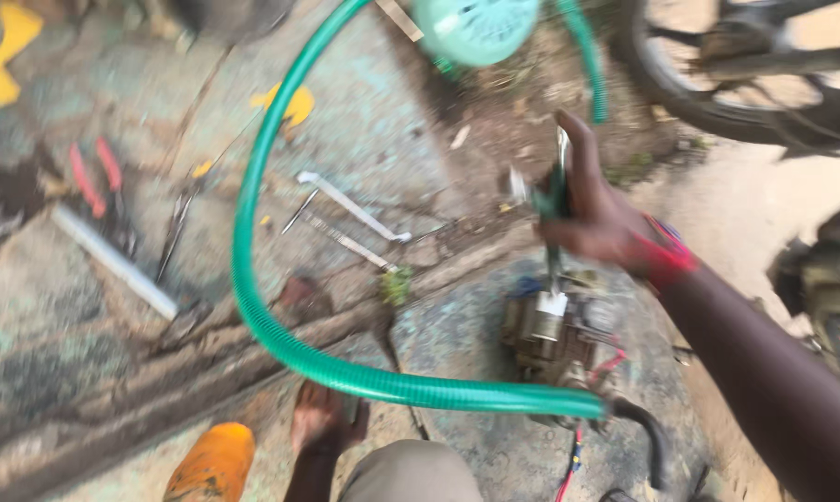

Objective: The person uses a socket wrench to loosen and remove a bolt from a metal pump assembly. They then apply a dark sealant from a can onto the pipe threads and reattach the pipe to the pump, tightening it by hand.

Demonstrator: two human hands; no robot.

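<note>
My right hand (598,218) is shut on a slim green-handled tool (555,200). Its metal shaft points down into a small grimy engine part (555,335) lying on the ground, with red wires trailing from it. A green ribbed hose (252,279) loops from the top of the view round to the left and ends beside the engine part. My left hand (319,418) rests low on the ground just under the hose, its fingers blurred and partly hidden. A red band circles my right wrist.
Red-handled pliers (94,177), metal wrenches (350,206) and a white pipe (113,262) lie scattered on the stained concrete. A spoked wheel (717,88) stands at the top right, a mint-green round object (476,28) at the top. An orange shoe (211,462) is at the bottom.
</note>
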